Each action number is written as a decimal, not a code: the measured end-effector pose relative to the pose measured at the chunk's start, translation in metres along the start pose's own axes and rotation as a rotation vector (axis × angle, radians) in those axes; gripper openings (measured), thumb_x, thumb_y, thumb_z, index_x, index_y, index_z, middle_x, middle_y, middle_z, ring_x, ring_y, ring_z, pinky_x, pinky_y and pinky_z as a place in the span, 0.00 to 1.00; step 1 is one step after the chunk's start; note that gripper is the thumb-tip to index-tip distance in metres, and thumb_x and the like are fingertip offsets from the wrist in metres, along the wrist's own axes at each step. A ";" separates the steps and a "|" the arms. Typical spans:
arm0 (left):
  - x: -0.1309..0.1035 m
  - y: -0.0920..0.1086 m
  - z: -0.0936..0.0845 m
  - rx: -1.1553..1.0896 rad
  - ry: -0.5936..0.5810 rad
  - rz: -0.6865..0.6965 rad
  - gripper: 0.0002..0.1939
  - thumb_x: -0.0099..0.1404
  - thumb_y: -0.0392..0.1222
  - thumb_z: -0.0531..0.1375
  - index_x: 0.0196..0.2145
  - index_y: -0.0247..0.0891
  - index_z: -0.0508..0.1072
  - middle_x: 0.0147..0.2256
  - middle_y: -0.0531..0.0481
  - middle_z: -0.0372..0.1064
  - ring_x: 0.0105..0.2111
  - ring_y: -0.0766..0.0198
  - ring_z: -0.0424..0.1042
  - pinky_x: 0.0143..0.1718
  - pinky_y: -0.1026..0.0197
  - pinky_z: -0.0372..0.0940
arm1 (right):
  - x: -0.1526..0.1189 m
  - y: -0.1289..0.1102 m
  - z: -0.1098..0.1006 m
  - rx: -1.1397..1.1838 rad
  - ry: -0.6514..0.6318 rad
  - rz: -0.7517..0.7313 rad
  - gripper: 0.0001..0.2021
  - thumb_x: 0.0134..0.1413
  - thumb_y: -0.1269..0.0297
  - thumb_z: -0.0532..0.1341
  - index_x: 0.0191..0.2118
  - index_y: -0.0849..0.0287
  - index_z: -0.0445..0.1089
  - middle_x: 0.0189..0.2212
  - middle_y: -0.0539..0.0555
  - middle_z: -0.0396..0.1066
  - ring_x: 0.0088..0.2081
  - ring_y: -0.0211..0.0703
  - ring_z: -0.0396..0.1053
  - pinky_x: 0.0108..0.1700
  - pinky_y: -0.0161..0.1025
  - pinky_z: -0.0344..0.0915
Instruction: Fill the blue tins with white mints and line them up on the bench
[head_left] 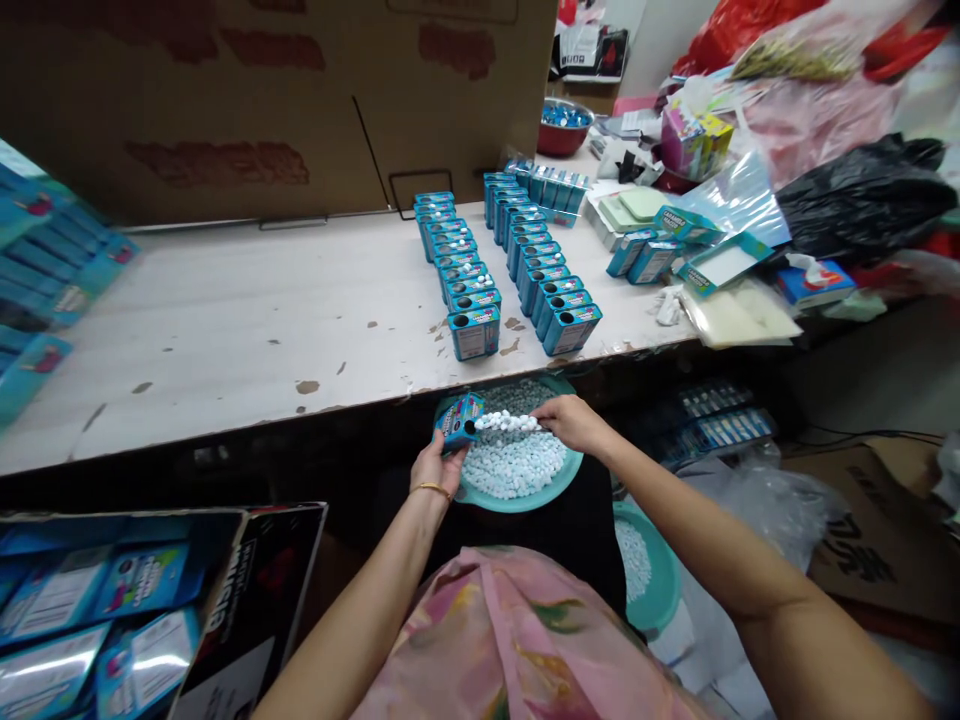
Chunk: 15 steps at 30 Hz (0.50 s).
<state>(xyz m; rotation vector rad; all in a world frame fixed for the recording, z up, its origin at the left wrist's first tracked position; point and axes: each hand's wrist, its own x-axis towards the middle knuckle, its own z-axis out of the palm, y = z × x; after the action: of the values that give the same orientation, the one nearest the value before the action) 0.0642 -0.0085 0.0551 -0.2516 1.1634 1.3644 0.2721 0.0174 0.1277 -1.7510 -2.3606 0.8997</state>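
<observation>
My left hand (440, 468) grips a small blue tin (459, 420), tilted so its round opening faces right. My right hand (574, 422) is closed at the right end of a narrow scoop, itself mostly hidden under a heap of small white candies (508, 422). The heap's left end meets the tin's opening. Both hands are over a turquoise basin (517, 503) full of the same white candies, resting on my lap. On the table ahead stand two rows of upright blue tins (475, 332) with open holes on top; white candies lie on a few of them.
A large cardboard box (270, 120) stands at the table's back. Blue packs (60, 250) are stacked at left, and an open carton (247, 590) of blue packs is at lower left. Another turquoise basin (660, 590) sits low at right. Bags and boxes (727, 265) crowd the table's right end.
</observation>
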 end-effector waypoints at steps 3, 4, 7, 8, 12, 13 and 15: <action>0.002 -0.010 0.002 0.011 0.002 -0.013 0.05 0.60 0.33 0.53 0.28 0.30 0.67 0.25 0.48 0.67 0.24 0.66 0.70 0.28 0.57 0.70 | -0.003 -0.028 -0.013 -0.237 -0.054 0.058 0.14 0.48 0.71 0.53 0.36 0.52 0.73 0.33 0.54 0.73 0.39 0.44 0.68 0.37 0.34 0.59; 0.003 -0.012 0.001 0.013 0.000 -0.011 0.05 0.60 0.33 0.53 0.28 0.30 0.67 0.25 0.48 0.68 0.25 0.66 0.70 0.29 0.57 0.70 | -0.004 -0.036 -0.015 -0.312 -0.076 0.073 0.14 0.47 0.72 0.52 0.36 0.53 0.73 0.34 0.56 0.72 0.39 0.45 0.68 0.38 0.35 0.59; 0.005 -0.015 0.000 0.019 0.001 -0.003 0.05 0.59 0.32 0.53 0.28 0.30 0.66 0.25 0.48 0.68 0.25 0.66 0.70 0.29 0.56 0.70 | -0.005 -0.057 -0.017 -0.459 -0.125 0.069 0.14 0.47 0.73 0.52 0.38 0.59 0.71 0.36 0.61 0.71 0.40 0.47 0.67 0.40 0.38 0.59; 0.005 -0.015 -0.001 0.023 0.002 -0.004 0.05 0.60 0.32 0.52 0.27 0.30 0.66 0.25 0.48 0.68 0.25 0.66 0.70 0.28 0.56 0.70 | -0.005 -0.062 -0.016 -0.480 -0.125 0.061 0.14 0.48 0.73 0.51 0.39 0.61 0.71 0.36 0.63 0.71 0.40 0.48 0.67 0.41 0.39 0.59; 0.004 -0.015 0.001 0.041 0.016 -0.030 0.06 0.60 0.32 0.52 0.27 0.31 0.66 0.24 0.48 0.67 0.24 0.66 0.70 0.27 0.58 0.70 | -0.003 -0.073 -0.015 -0.505 -0.099 0.025 0.14 0.51 0.72 0.49 0.41 0.64 0.69 0.35 0.65 0.70 0.41 0.47 0.67 0.42 0.41 0.59; 0.004 -0.015 0.001 0.046 0.016 -0.036 0.06 0.60 0.32 0.52 0.27 0.31 0.66 0.24 0.48 0.67 0.24 0.66 0.69 0.27 0.58 0.70 | -0.003 -0.074 -0.016 -0.507 -0.096 0.019 0.14 0.51 0.72 0.49 0.41 0.64 0.69 0.36 0.65 0.70 0.41 0.47 0.67 0.43 0.41 0.59; 0.003 -0.013 0.001 0.049 0.009 -0.047 0.06 0.60 0.33 0.52 0.27 0.31 0.66 0.24 0.48 0.67 0.24 0.67 0.69 0.26 0.59 0.70 | -0.006 -0.068 -0.018 -0.505 -0.100 0.017 0.14 0.51 0.72 0.50 0.40 0.62 0.69 0.36 0.63 0.70 0.41 0.47 0.67 0.43 0.41 0.59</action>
<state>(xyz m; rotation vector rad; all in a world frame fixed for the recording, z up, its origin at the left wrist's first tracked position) 0.0749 -0.0091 0.0476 -0.2487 1.1893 1.2936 0.2228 0.0072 0.1774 -1.9181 -2.8277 0.4163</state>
